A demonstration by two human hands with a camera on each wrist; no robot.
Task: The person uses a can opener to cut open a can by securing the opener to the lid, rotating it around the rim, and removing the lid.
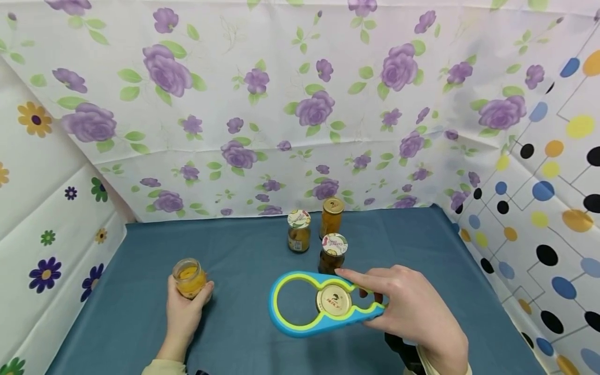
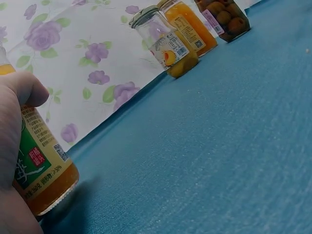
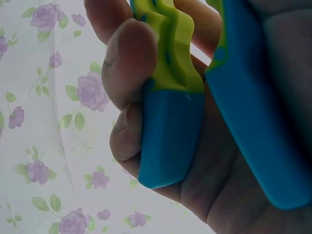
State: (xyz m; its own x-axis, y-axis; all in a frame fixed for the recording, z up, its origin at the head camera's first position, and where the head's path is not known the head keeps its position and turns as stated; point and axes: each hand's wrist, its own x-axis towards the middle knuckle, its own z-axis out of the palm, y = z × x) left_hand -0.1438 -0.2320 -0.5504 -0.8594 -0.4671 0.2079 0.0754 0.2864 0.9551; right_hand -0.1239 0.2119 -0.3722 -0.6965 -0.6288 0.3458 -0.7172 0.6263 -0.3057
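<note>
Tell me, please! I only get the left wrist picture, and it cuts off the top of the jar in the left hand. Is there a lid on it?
Observer: No. The head view shows the jar in the left hand with its mouth uncovered.
Operator: Ooh! And what's happening over on the other side?
Observer: The right hand grips a blue and yellow-green opener by one end.
Operator: Is there anything in its holes?
Observer: Yes, a round gold lid shows in the middle opening, while the big ring at the far end frames just cloth.
</note>
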